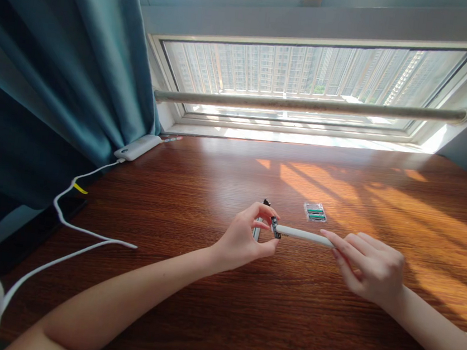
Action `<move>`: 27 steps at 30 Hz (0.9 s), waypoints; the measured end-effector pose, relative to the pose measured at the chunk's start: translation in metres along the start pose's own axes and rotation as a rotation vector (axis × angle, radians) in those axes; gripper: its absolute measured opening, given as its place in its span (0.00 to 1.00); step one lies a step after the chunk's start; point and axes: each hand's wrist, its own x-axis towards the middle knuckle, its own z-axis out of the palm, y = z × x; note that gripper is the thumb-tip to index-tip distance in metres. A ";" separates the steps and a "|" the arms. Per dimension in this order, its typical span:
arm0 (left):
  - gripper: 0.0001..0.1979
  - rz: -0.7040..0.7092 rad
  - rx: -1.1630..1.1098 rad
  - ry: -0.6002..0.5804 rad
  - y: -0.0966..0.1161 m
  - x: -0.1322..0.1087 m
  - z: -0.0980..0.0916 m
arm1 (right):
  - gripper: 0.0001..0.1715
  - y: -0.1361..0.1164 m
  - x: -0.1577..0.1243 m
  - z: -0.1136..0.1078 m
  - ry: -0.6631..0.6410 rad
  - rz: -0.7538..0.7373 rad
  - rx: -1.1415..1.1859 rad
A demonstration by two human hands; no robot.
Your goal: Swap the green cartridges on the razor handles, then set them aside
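A razor with a white handle (305, 235) is stretched between my two hands above the wooden table. Its black head (276, 228) sits between the thumb and fingers of my left hand (247, 235), which are closed on its ends. The handle's far end is pinched by the fingertips of my right hand (370, 266). Behind my left fingers lies a second razor (256, 233), partly hidden, its dark head pointing toward the window. Just beyond the handle rests a small clear pack of blade cartridges (316, 212) with green strips.
A white power strip or adapter (139, 147) sits by the blue curtain (103, 59) at the back left. White cables (61, 206) run along the table's left side. Sunlight falls across the wooden table (184, 315), and a window with a rail (309, 105) stands behind.
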 end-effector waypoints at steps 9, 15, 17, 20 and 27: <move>0.16 -0.016 -0.203 0.030 -0.002 -0.001 0.002 | 0.23 -0.001 0.001 0.003 -0.018 0.059 0.155; 0.16 -0.038 -0.413 0.048 -0.006 0.001 0.004 | 0.22 -0.002 0.002 0.005 -0.017 0.083 0.220; 0.16 -0.044 -0.462 0.045 -0.007 0.001 0.004 | 0.22 -0.002 0.002 0.005 -0.020 0.091 0.231; 0.17 -0.041 -0.499 0.043 -0.007 0.002 0.005 | 0.21 -0.002 0.001 0.005 -0.021 0.100 0.244; 0.18 -0.061 -0.495 0.024 -0.005 0.002 0.003 | 0.21 -0.001 0.002 0.006 -0.024 0.089 0.328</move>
